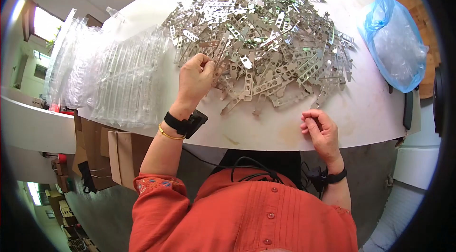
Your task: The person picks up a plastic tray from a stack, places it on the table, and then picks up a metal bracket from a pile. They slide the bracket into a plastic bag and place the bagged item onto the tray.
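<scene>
A wide heap of thin, flat metal strips (266,45) with punched holes spreads over the white table (209,130). My left hand (195,78) is at the heap's left edge, thumb and fingertips pinched together against the strips. What lies between those fingertips is hidden among the metal. Close to the table's front edge, my right hand (322,133) has its fingers curled in and the thumb against them. Nothing shows in it, and it is apart from the heap.
Clear plastic trays (128,78) stand in a row on the left of the table. A blue plastic bag (399,45) with clear plastic inside sits at the right edge. Below left are cardboard boxes (123,154). Black cables (251,161) lie across my lap.
</scene>
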